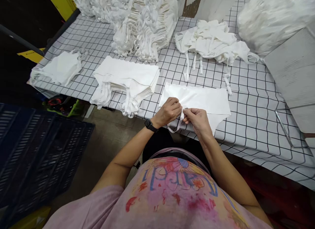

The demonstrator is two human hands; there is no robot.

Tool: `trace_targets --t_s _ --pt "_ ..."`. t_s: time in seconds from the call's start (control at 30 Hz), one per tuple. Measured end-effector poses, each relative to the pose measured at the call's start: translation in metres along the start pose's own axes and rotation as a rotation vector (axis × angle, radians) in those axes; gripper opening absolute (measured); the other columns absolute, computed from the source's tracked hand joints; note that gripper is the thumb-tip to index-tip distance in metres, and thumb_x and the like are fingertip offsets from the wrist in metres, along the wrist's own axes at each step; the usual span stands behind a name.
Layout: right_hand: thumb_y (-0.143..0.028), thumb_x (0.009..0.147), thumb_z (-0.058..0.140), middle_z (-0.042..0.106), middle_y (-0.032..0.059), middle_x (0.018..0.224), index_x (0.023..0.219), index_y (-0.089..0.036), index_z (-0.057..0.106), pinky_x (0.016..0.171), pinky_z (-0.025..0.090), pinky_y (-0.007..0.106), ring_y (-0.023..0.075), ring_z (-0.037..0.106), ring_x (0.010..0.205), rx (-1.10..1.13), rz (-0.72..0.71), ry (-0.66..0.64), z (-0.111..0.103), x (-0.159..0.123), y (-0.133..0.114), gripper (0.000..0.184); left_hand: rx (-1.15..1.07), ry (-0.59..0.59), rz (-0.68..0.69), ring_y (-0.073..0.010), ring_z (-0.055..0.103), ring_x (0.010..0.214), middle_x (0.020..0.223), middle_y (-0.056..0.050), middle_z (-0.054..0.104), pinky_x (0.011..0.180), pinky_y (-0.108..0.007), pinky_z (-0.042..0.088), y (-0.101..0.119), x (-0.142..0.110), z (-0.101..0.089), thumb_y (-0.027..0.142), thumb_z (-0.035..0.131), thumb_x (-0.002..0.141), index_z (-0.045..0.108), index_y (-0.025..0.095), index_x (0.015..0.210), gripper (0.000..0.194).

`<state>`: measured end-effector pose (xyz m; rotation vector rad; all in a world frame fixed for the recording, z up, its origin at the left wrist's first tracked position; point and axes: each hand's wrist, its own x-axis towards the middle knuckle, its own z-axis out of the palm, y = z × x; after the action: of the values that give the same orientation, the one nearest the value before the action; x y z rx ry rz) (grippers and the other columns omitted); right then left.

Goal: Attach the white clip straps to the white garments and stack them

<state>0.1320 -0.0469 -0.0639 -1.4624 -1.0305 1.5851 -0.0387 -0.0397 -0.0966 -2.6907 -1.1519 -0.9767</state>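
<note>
A white strappy garment, like a camisole [205, 99], lies flat at the table's front edge. My left hand [168, 111], with a dark watch at its wrist, is closed over its near left part, fingers curled round one white shoulder strap. Close beside it, my right hand [197, 120] pinches the same shoulder strap [182, 115] between thumb and fingertips. A loop of that strap hangs over the table edge. My fingers partly hide the strap and any small fitting on it.
A neat stack of similar white garments [130, 71] lies to the left, with another garment [61, 68] beyond it. Tall piles [157, 29] stand behind. A loose heap [211, 42] lies at back right, near a bulky white bag [275, 19]. Blue crates [41, 150] stand at left.
</note>
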Motion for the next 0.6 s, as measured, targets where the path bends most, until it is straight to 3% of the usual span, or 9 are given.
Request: trace_targets --t_s 0.37,0.6 --pt "-0.035 0.067 0.076 0.056 -0.0006 0.047 0.051 -0.017 0.064 0.040 0.035 0.020 0.0075 0.048 0.042 -0.033 0.010 -0.069 0.0007 0.0022 -0.0042 0.027 0.044 -0.002 0.000 -0.0210 0.055 0.086 0.078 -0.005 0.059 0.084 -0.039 0.051 -0.0016 0.0008 0.0016 0.014 0.045 0.103 0.053 0.020 0.075 0.030" --pt "-0.035 0.074 0.067 0.058 -0.0008 0.050 0.063 -0.018 0.068 0.048 0.040 0.024 0.0112 0.050 0.047 -0.118 -0.079 0.050 0.0056 -0.0059 0.0000 0.021 0.068 -0.008 -0.034 -0.0221 0.056 0.088 0.082 -0.007 0.061 0.080 -0.038 0.047 -0.0012 0.0012 0.0038 0.015 0.045 0.103 0.056 0.018 0.079 0.026"
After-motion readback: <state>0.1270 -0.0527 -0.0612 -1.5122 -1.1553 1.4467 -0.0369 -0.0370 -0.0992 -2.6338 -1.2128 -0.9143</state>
